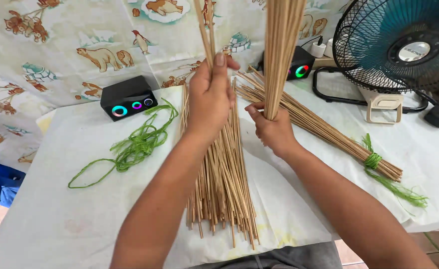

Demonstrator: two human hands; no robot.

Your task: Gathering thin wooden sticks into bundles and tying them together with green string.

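Two bunches of thin sticks are up: our left hand (210,99) pinches a few sticks (205,30), our right hand (274,130) is clenched round a thick upright bundle (281,45). A loosened fist could spill it onto the loose pile (222,174) nearby.

Soft, even daylight fills the scene, bright with no harsh glare. The white cover of the counter (80,209) reads pale without blowing out. Shadows are faint and diffuse: a light one lies under the left grip (210,97) across the loose sticks (222,184), another just below the right grip (274,130). Focus is sharp around both grips. The speaker (128,97) beyond the left grip glows with coloured rings. Edges bend slightly, wide-angle.
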